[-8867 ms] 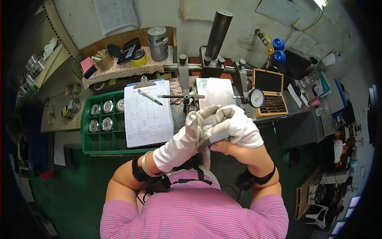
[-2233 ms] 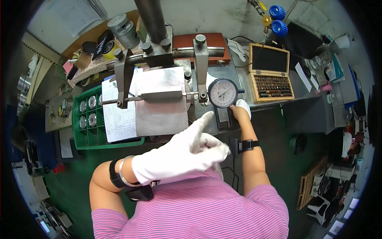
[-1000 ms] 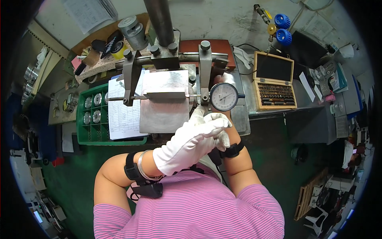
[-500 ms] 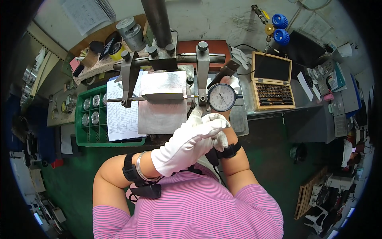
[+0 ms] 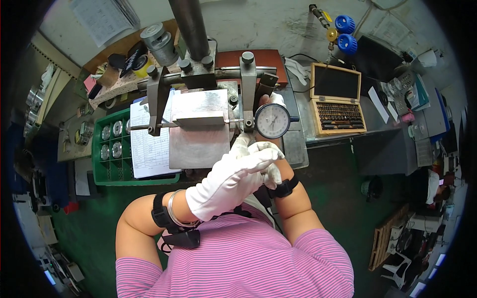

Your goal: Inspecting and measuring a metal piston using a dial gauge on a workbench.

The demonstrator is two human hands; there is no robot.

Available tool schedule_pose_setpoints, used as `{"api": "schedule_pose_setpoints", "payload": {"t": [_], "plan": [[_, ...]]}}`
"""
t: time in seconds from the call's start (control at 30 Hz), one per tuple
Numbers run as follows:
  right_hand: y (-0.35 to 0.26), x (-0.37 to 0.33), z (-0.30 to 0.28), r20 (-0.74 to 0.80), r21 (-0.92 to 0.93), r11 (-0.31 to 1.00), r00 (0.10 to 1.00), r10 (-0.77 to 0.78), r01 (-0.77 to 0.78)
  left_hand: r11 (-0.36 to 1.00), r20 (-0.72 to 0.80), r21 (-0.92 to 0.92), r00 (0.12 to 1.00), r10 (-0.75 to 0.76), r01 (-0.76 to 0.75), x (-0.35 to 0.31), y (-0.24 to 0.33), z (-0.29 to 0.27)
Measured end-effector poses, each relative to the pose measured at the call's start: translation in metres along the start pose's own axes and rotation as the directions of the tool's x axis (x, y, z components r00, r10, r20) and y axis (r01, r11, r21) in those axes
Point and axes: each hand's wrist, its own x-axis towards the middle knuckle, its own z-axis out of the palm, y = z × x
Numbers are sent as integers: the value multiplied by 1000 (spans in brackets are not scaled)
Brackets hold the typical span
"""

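A dial gauge point(image 5: 272, 120) with a white face and dark rim sits at the right bracket point(image 5: 248, 84) of a metal stand. Its thin spindle meets the right end of a rectangular metal block point(image 5: 200, 108) on the steel plate point(image 5: 198, 149). My left hand point(image 5: 236, 174), in a white glove, lies below the gauge. One digit touches the foot of the right bracket; the others are apart and loosely bent. My right hand point(image 5: 265, 100) is mostly hidden behind the gauge, its fingers closed around a flat dark metal piece point(image 5: 267, 83) beside the bracket.
A green divided crate point(image 5: 99, 171) with round metal parts and paper sheets point(image 5: 149, 156) stands left. An open wooden case point(image 5: 339, 130) of small blocks lies right. Behind are a thick upright column point(image 5: 190, 30), a red-brown box point(image 5: 273, 59) and blue-knobbed valves point(image 5: 346, 35).
The flat dark piece has swung left and turned more upright beside the bracket, with my right hand. The gauge needle points elsewhere. My left hand stays against the bracket's foot.
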Motion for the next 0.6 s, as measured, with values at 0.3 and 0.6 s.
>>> {"api": "schedule_pose_setpoints", "payload": {"t": [0.3,0.6], "plan": [[-7,0,-6,32,-196,980,999,-21,27,1000,67,25,998,17,-18,2,-3,-6],[-2,11,-37,-111,-355,926,978,-175,125,915,130,327,947,-293,238,-13,16,3]]}}
